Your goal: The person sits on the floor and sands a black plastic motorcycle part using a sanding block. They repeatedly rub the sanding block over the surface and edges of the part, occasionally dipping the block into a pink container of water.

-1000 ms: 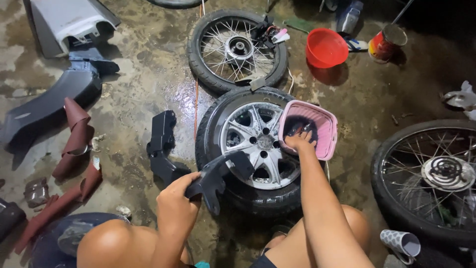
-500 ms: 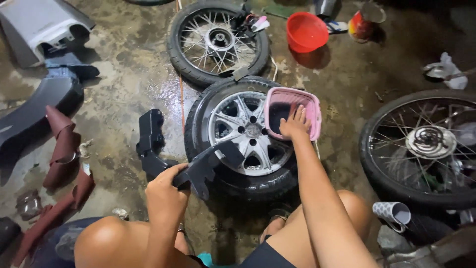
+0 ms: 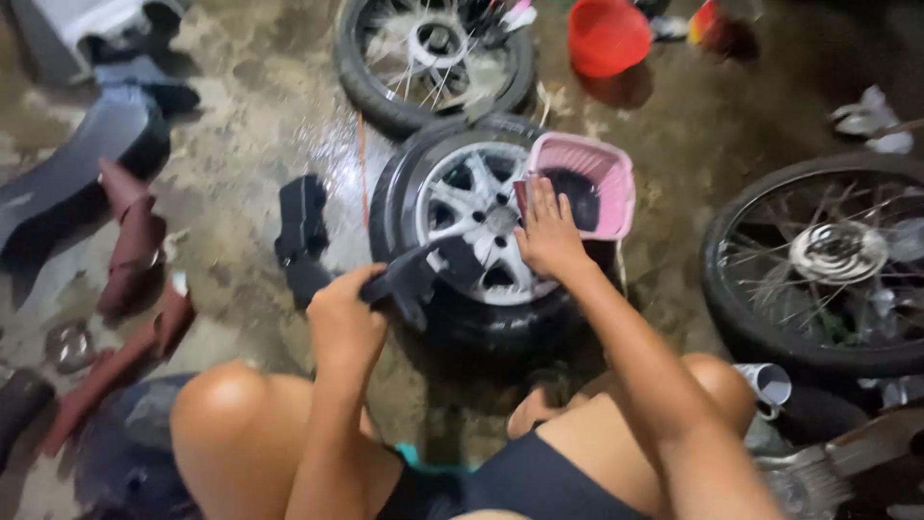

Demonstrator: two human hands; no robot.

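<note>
Left hand [image 3: 345,323] clamped on black plastic part [image 3: 416,277], frame center. Right hand [image 3: 549,236] fingers spread, resting at pink basket [image 3: 602,183] rim, over alloy wheel [image 3: 472,236].

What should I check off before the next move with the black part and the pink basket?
1. Left hand grips the black plastic part: ok, fingers closed around it.
2. Right hand at the pink basket: ok, it rests on the basket's near rim. Whether it holds anything: cannot tell.
3. Basket seated steadily on the alloy wheel: cannot tell; it sits on the tyre's right edge.
4. Alloy wheel lying flat on the floor: ok.
5. Floor dry: not ok, it looks wet near the wheel.
6. Room to the right: not ok, a spoked wheel lies close by.
</note>
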